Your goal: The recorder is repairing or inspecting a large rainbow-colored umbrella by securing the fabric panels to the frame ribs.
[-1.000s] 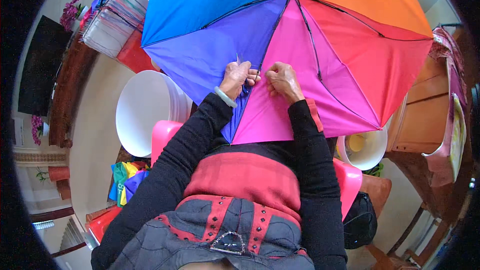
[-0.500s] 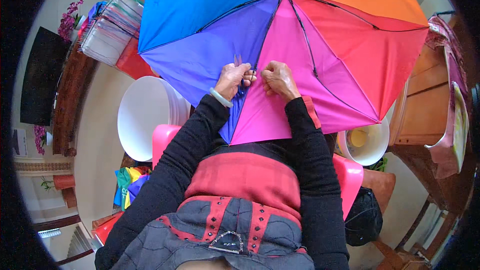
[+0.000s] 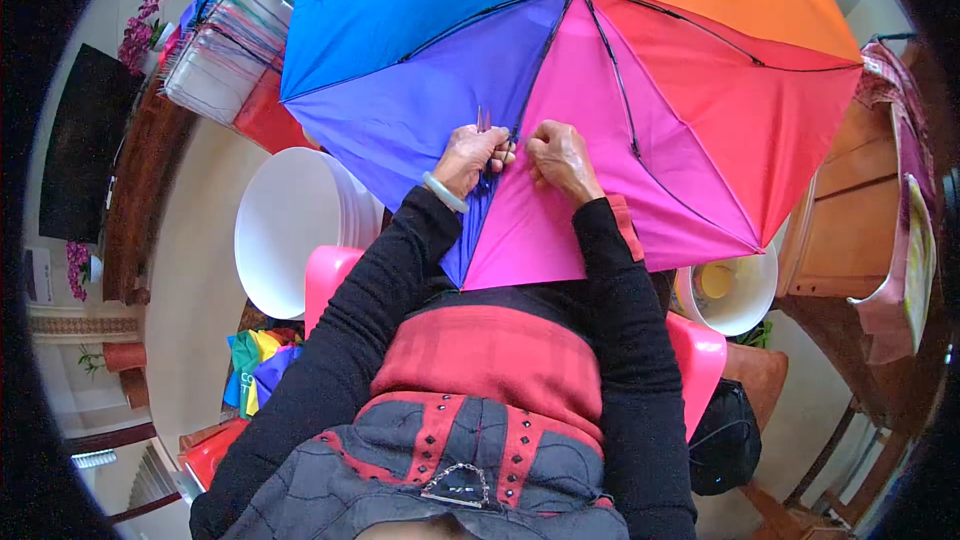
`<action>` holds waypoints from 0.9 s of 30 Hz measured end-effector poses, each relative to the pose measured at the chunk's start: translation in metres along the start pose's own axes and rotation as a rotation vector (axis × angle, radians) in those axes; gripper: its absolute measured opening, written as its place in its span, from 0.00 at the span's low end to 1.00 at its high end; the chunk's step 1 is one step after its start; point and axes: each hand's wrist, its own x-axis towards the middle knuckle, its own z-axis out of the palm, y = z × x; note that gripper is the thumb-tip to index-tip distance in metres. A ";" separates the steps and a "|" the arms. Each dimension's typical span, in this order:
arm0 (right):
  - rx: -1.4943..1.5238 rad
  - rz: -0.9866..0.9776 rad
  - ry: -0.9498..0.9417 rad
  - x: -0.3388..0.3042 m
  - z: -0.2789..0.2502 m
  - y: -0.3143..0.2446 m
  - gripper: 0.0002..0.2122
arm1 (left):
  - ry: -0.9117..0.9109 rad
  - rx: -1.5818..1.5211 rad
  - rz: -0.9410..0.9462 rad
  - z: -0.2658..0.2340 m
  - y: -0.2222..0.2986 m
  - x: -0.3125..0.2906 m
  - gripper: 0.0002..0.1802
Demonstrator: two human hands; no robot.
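Pink umbrella panel (image 3: 535,225): smooth, hem passed under right sleeve (image 3: 625,290).
Left hand (image 3: 470,160): curled round scissors (image 3: 487,121).
Right hand (image 3: 563,158): pinched across narrow gap, hold unclear.

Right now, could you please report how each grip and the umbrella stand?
Left grip: closed on scissors. Right grip: curled closed before pink panel, anything held hidden. Umbrella: open, underside showing. Dark rib nearby; no obstruction visible.
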 end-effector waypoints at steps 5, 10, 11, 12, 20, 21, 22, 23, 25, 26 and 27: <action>-0.190 -0.238 0.227 0.018 0.007 0.013 0.08 | -0.044 0.003 -0.049 0.000 0.004 0.000 0.09; -0.179 -0.131 0.186 0.021 0.003 0.022 0.08 | -0.002 -0.030 -0.067 0.002 0.002 0.000 0.09; -0.167 -0.120 0.177 0.022 0.003 0.024 0.08 | 0.013 -0.036 -0.070 0.002 0.001 0.000 0.09; -0.166 -0.122 0.177 0.020 0.003 0.021 0.08 | 0.013 -0.035 -0.069 0.002 0.002 0.000 0.09; -0.094 -0.056 0.159 0.014 0.000 0.017 0.07 | 0.034 -0.061 -0.056 0.003 0.004 -0.006 0.12; -0.088 -0.071 0.166 0.015 0.001 0.019 0.08 | 0.028 -0.068 -0.055 0.003 0.005 -0.007 0.13; -0.082 -0.087 0.172 0.017 0.002 0.022 0.08 | 0.024 -0.075 -0.053 0.002 0.006 -0.008 0.13; -0.077 -0.102 0.179 0.018 0.003 0.025 0.08 | 0.020 -0.082 -0.051 0.003 0.006 -0.008 0.13; -0.070 -0.115 0.186 0.022 0.004 0.031 0.08 | 0.016 -0.071 -0.051 0.004 0.006 -0.007 0.13; -0.066 -0.128 0.191 0.023 0.003 0.034 0.08 | 0.013 -0.064 -0.052 0.005 0.007 -0.007 0.13; -0.062 -0.141 0.192 0.023 0.004 0.033 0.08 | 0.015 -0.057 -0.053 0.003 0.005 -0.006 0.13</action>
